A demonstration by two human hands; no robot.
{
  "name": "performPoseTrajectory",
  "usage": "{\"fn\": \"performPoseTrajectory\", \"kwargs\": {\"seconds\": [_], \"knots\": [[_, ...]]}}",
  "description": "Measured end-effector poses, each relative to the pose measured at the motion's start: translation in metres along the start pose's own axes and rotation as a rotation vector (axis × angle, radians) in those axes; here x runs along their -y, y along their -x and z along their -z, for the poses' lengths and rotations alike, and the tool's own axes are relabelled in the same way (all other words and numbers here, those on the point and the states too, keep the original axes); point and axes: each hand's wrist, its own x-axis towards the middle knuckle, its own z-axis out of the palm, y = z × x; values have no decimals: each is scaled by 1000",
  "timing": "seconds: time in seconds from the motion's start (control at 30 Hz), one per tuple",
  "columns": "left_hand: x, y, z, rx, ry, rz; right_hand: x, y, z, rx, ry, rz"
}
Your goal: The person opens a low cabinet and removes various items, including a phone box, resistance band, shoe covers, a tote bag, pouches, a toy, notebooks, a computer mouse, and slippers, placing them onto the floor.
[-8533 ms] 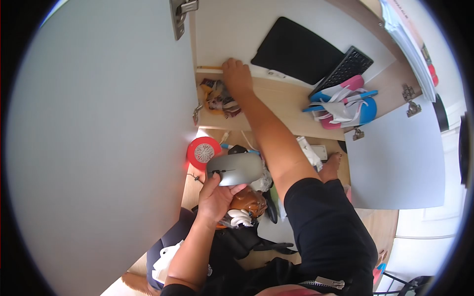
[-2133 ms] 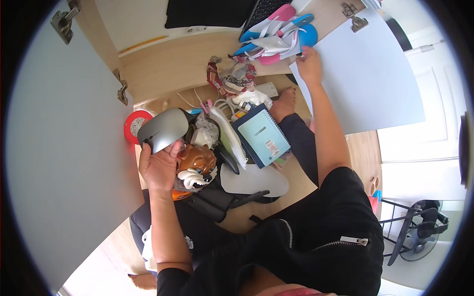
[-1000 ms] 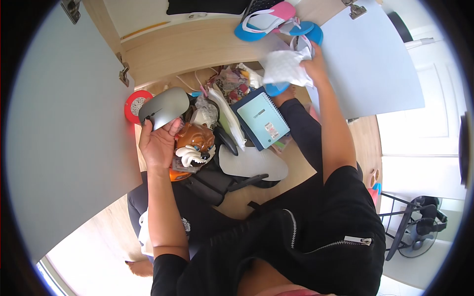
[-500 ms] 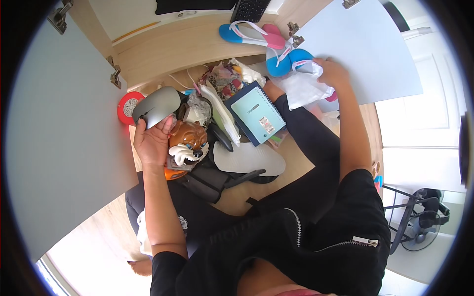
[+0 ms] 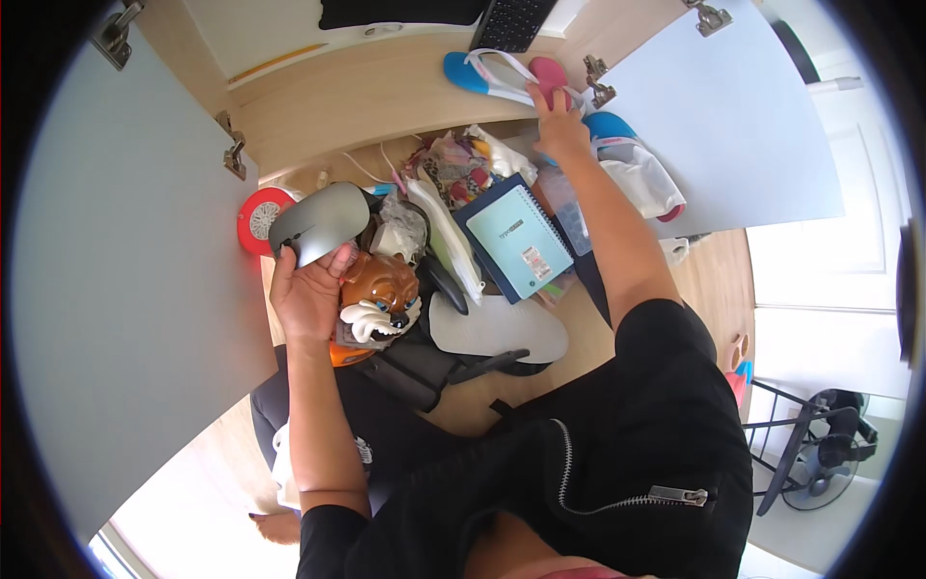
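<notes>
My left hand (image 5: 311, 297) holds up a silver-grey computer mouse (image 5: 323, 227), fingers curled under its near end. Just beside it sits a brown toy dog head (image 5: 381, 289) with white jowls. My right hand (image 5: 561, 127) reaches to the shelf edge, its fingers on the pink end of a flip-flop (image 5: 548, 73); the palm side is hidden. This pink, white and blue flip-flop lies along the shelf, and a bit of blue shows below the hand. Another blue flip-flop (image 5: 611, 125), partly in a white plastic bag (image 5: 641, 185), leans by the right door.
Between two open cabinet doors (image 5: 125, 261) lie a light-blue notebook (image 5: 521, 236), a red round object (image 5: 256, 222), a grey-soled slipper (image 5: 502, 328), a black case (image 5: 400, 372) and a pouch (image 5: 444, 236). A keyboard (image 5: 513, 24) stands at the back of the shelf (image 5: 367, 92).
My right hand has left the bagged flip-flop by the right door and moved left to the flip-flop on the shelf. My left hand still holds the mouse.
</notes>
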Motion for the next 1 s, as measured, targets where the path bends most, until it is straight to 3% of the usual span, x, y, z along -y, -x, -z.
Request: {"fn": "performPoseTrajectory", "kwargs": {"seconds": [0.1,0.3,0.37,0.4,0.53,0.57,0.63,0.67,0.73,0.87,1.0], "knots": [[0,-1,1,-1,6,-1,4,5,1,-30,119,36],[-3,0,-1,46,97,5,-24,33,83,-133,110,93],[-3,1,-4,55,112,5,-45,56,107,-254,-17,410],[-3,1,-4,72,124,8,-53,69,112,-253,-13,413],[-2,1,-6,62,114,13,-77,115,108,40,277,433],[-3,1,-7,70,113,2,-79,124,101,27,279,435],[-3,1,-6,39,58,-5,-78,132,97,250,222,289],[-2,1,-5,31,40,-11,-77,130,101,228,227,287],[-2,0,-4,20,33,-10,-70,123,110,390,360,361],[-2,0,0,17,68,6,-50,70,123,477,71,301],[-1,-1,2,-4,69,14,-40,-24,118,-53,-24,334]]}}
